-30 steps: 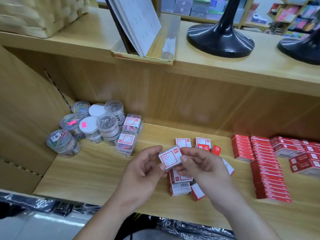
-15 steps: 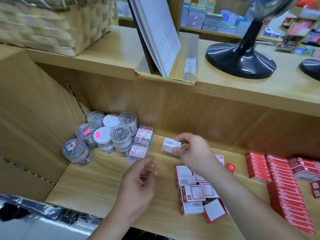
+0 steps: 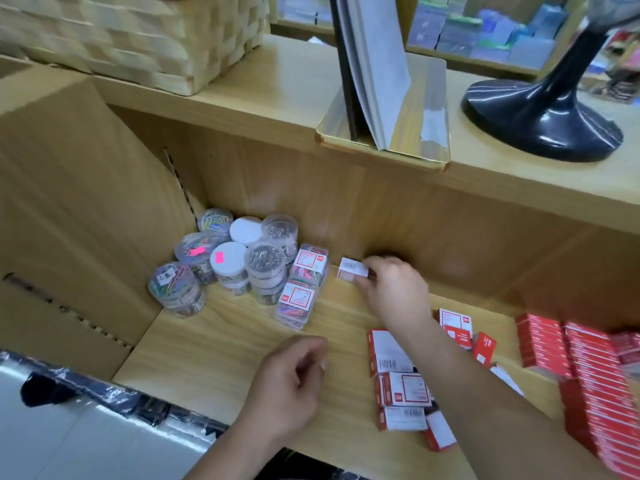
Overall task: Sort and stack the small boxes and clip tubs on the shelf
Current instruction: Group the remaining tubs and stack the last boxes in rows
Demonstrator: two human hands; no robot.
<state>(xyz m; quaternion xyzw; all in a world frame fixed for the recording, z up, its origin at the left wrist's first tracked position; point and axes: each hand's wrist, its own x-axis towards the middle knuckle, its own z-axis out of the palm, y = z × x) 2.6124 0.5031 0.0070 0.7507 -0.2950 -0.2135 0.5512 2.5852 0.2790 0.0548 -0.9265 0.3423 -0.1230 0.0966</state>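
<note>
— Taking in the wooden shelf (image 3: 214, 348) first, filling the lower half.
— Then spotting the red box stacks (image 3: 588, 375) at four o'clock, lying in tight rows.
— Finding the clip tubs (image 3: 265, 259) at nine o'clock, crowding the back left corner, some sitting two high.
— Passing over the loose boxes (image 3: 405, 389) at five o'clock, lying scattered, red and white, several touching.
— Noticing the clear clip boxes (image 3: 301, 296) just beside the tubs, at their three o'clock, sitting one behind the other.
— Watching the left hand (image 3: 291, 379) at six o'clock, hovering over the shelf front, fingers curling loosely, gripping nothing.
— And the right hand (image 3: 394, 289), reaching toward the back wall, pinching the small box (image 3: 353, 270) between thumb and fingertips.
— Placing that box at three o'clock of the clear clip boxes, close but apart; not managing to tell whether resting on the board.
</note>
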